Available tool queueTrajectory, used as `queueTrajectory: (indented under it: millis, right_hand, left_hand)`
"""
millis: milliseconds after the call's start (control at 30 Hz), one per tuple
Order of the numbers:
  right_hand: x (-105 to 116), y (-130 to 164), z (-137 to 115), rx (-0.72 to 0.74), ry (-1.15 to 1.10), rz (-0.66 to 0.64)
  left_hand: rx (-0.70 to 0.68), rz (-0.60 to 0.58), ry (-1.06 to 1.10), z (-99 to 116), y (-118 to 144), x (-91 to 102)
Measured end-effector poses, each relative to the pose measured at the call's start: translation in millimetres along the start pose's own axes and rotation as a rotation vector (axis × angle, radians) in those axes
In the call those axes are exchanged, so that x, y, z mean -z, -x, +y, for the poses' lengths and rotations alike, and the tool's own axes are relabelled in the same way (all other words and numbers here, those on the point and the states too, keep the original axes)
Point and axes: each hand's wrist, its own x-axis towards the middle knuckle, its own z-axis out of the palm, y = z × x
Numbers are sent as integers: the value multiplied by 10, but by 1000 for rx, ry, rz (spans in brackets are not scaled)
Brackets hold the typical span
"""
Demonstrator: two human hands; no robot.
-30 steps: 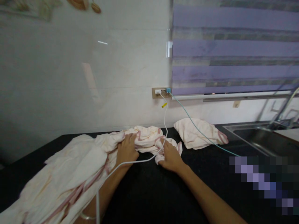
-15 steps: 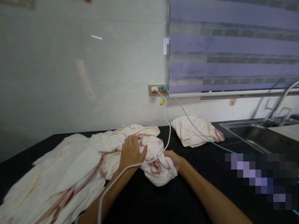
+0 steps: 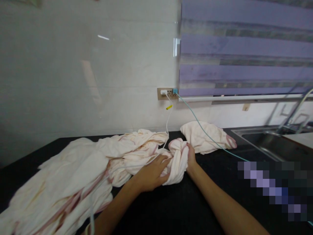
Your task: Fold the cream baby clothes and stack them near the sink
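A bunched, twisted cream cloth with pink edging [image 3: 178, 164] is between my two hands, just above or on the black counter. My right hand [image 3: 191, 159] grips its right side, with the fingers partly hidden behind the folds. On its lower left, my left hand [image 3: 153, 173] has fingers and thumb closed around the fabric. Further left spreads a large heap of similar cream cloth [image 3: 80, 160] with pink edges and yellowish marks. A white cord [image 3: 132, 165] runs across this heap beside my left forearm.
Behind my right hand lies another folded cream cloth [image 3: 207, 137], crossed by a teal cable [image 3: 194, 114]. Both leads come from a wall socket [image 3: 168, 94]. To the right is a metal sink [image 3: 271, 143] with a faucet [image 3: 297, 107]. A blurred-out patch covers part of the black counter [image 3: 207, 178].
Both hands have shifted: the right one upward, the left one down and right. The cloth between them is now lifted and twisted tighter. The white cord has slipped off my left forearm onto the heap.
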Motion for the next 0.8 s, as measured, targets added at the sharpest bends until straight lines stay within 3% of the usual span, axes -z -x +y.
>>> queueTrajectory:
  millis: [100, 167, 333, 433, 500, 567, 667, 733, 800]
  right_hand:
    - [22, -26, 45, -31, 26, 202]
    - [14, -9, 42, 27, 90, 202]
    - [-20, 75, -78, 93, 180, -287]
    - [22, 68, -110, 194, 254, -347]
    - [90, 19, -87, 252, 306, -195]
    - [185, -51, -46, 239, 322, 78]
    - [341, -137, -11, 149, 286, 471]
    - [415, -156, -21, 97, 255, 612]
    - [448, -147, -50, 74, 223, 667]
  left_hand:
    - [-13, -46, -115, 71, -12, -65]
    - [-26, -82, -145, 143, -17, -84]
    - [-81, -118, -150, 306, -14, -102]
    - [-128, -78, -156, 369, -32, -121]
    - [-157, -36, -133, 382, -53, -112]
    - [-153, 11, -72, 343, -66, -83]
    - [-12, 83, -26, 127, -33, -38]
    - [108, 112, -66, -114, 15, -29]
    - [202, 93, -88, -374, 54, -34]
